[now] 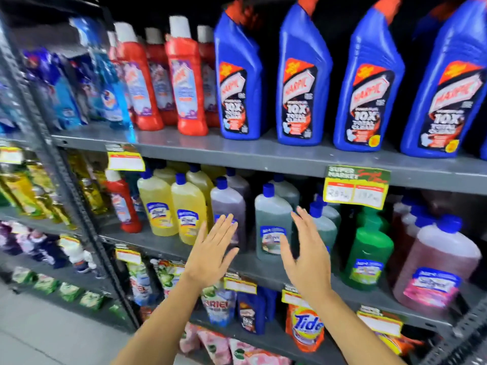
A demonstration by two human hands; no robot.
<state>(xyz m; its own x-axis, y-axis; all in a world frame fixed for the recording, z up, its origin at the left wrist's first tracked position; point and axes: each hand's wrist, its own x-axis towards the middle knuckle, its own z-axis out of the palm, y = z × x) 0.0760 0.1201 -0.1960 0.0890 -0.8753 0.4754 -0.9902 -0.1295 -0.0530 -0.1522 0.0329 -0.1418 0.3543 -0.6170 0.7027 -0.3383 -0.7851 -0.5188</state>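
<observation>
I face a grey metal shop shelf (263, 151) stocked with cleaning bottles. My left hand (213, 248) is raised with straight fingers in front of a purple bottle (226, 204) on the middle shelf and holds nothing. My right hand (307, 248) is raised the same way, flat and empty, just right of a grey-green bottle (271, 219) with a blue cap. Both palms face inward with that grey-green bottle between them. Whether either hand touches a bottle cannot be told.
Several large blue Harpic bottles (242, 83) and red bottles (187, 75) stand on the shelf above. Yellow bottles (187, 206), a green bottle (369, 248) and a pink bottle (434, 267) flank my hands. Tide (307, 327) and Ariel pouches (218, 304) lie below. Price tags (355, 185) hang from shelf edges.
</observation>
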